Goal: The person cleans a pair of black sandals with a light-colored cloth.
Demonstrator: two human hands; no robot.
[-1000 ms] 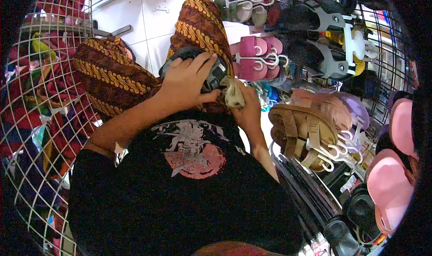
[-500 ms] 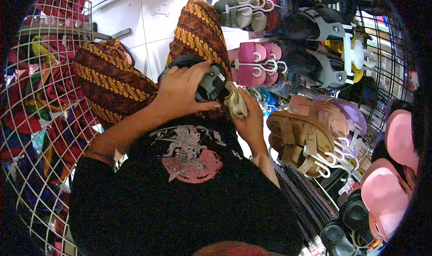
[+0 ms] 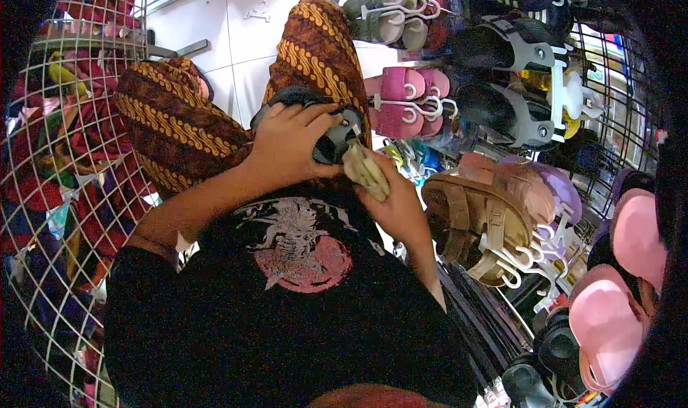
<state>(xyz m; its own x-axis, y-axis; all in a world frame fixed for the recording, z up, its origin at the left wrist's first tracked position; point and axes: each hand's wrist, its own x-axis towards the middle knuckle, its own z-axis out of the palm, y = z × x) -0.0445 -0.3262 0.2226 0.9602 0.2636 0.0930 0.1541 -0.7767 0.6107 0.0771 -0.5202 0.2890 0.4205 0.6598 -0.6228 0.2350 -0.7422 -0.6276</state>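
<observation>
On my lap lies a black and grey sandal, held by my left hand with the fingers over its top and the thumb along its near side. My right hand grips a folded cream cloth, which presses against the sandal's right end. Part of the sandal is hidden under my left fingers. Beneath it are my legs in brown and gold patterned trousers.
To the right, sandals hang on white hooks: a magenta pair, a brown sandal, black and grey ones, and pink slippers. A wire mesh basket with coloured cloth stands left. A white hanger lies on the tiled floor.
My right hand and the cloth have moved left and slightly down, closer to my left hand. My left hand keeps its hold on the sandal, its fingers slightly shifted.
</observation>
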